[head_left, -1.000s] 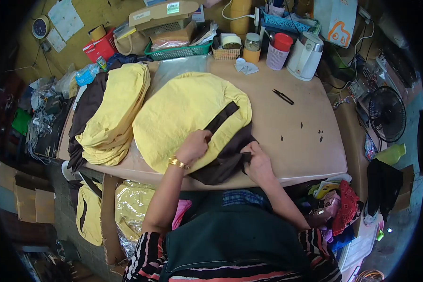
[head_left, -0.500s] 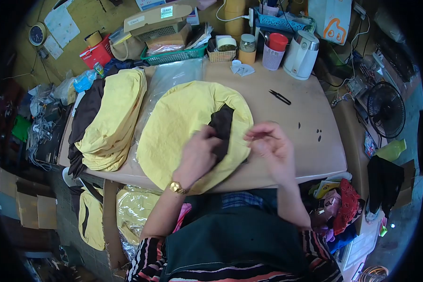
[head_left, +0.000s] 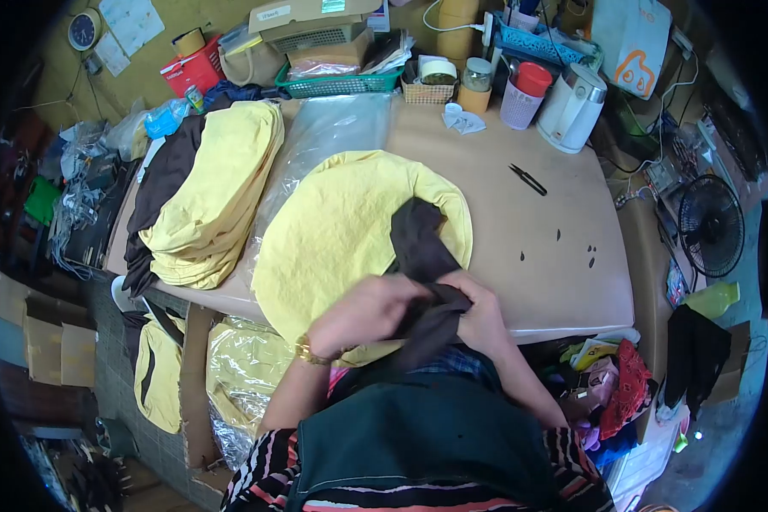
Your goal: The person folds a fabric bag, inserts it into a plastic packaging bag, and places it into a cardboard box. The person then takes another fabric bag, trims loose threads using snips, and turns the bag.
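A round, flattened yellow fabric piece point(head_left: 333, 222) lies at the front middle of the table, with a puckered rim. Dark brown cloth point(head_left: 418, 235) comes out through its right part and is pulled toward my body. My right hand point(head_left: 484, 317) is closed around a bunched fold of that brown cloth just past the table's front edge. Beside it, my left hand point(head_left: 363, 314), slightly blurred and with a gold watch at the wrist, has curled fingers on the same cloth. Its fingertips are partly hidden in the folds.
Folded yellow and brown fabric pieces point(head_left: 218, 192) are stacked at the left, beside clear plastic sheeting point(head_left: 337, 128). Black thread snips point(head_left: 529, 179) and small dark scraps point(head_left: 591, 256) lie at the right. An electric kettle point(head_left: 572, 109) stands behind; an open carton point(head_left: 198, 384) holds plastic-wrapped yellow fabric.
My right hand, empty before, has come down and left and taken hold of the brown cloth. More of the cloth is drawn out toward my body. The camera view has shifted slightly.
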Action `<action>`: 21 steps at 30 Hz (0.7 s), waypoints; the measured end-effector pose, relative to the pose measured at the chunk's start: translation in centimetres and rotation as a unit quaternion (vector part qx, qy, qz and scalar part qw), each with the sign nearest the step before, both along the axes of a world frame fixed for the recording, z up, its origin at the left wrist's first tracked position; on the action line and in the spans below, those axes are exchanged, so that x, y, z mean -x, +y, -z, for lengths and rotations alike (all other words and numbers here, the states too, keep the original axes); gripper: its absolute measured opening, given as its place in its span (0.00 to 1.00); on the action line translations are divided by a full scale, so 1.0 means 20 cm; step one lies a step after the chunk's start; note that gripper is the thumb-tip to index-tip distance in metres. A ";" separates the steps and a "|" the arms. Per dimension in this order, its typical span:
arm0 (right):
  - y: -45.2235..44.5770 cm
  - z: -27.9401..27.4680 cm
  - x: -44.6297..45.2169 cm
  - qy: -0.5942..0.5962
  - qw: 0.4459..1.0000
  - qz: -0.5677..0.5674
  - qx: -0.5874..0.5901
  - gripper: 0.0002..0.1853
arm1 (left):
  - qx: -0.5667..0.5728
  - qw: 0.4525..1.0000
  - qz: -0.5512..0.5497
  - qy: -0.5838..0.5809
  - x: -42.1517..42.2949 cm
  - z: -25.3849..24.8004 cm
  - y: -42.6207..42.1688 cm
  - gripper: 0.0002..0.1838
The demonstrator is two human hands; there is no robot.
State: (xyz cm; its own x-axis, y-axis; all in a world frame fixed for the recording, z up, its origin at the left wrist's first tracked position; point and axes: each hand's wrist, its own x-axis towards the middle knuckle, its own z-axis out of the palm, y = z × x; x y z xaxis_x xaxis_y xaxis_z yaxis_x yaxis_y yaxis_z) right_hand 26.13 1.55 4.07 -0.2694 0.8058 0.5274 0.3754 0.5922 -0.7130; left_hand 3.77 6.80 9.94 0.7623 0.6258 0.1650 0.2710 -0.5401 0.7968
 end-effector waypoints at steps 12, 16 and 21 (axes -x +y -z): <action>-0.05 -0.08 0.01 -0.175 0.923 0.062 0.338 0.35 | -0.104 0.918 -0.246 0.295 0.02 0.24 0.00 0.14; -0.12 -0.04 0.05 -0.152 0.979 0.072 0.115 0.25 | -0.083 0.923 -0.278 0.252 0.05 0.12 0.03 0.08; 0.01 -0.08 0.22 -0.060 0.985 0.078 -0.140 0.23 | -0.342 0.920 -0.187 0.034 -0.12 -0.26 -0.08 0.03</action>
State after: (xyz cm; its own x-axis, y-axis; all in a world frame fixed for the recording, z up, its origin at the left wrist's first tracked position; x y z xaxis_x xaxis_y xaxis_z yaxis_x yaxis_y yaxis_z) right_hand 21.73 1.65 5.74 -0.2275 0.6696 0.7070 0.5501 0.6875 -0.4741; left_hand 6.10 5.29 15.16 0.5386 0.6136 0.5775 0.5759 -0.7683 0.2792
